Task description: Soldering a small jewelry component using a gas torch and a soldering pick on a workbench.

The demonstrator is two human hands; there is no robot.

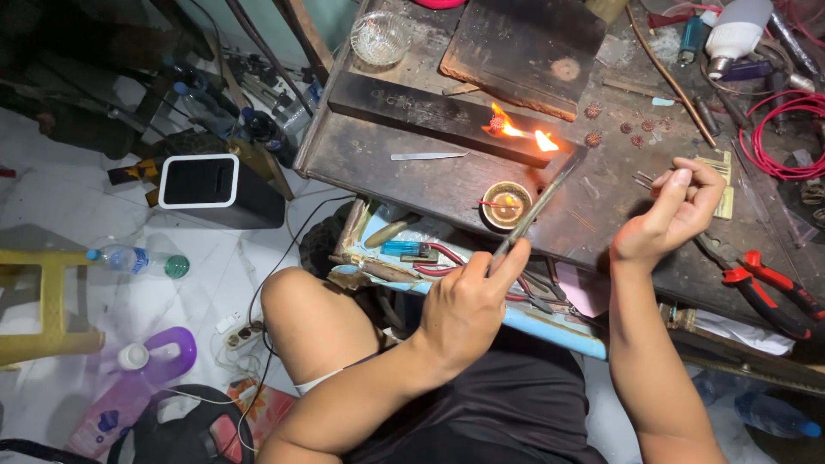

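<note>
My left hand [468, 301] grips a thin metal torch pipe [540, 202] whose tip points at a flame [520, 131] burning on a dark charred block [430, 116]. A small piece [496, 124] glows in the fire. My right hand [675, 210] pinches slim metal tweezers [646, 180] above the scorched workbench [387, 172]. Between the hands, a small round brass dish [505, 204] rests on the bench.
Red-handled pliers [760, 288] lie at the right, with red wire [786, 133] behind them. A glass bowl [380, 37], a metal file [427, 156] and a wooden board [524, 51] are on the bench. An open drawer [430, 253] holds tools. Bottles and a black box [215, 189] stand on the floor.
</note>
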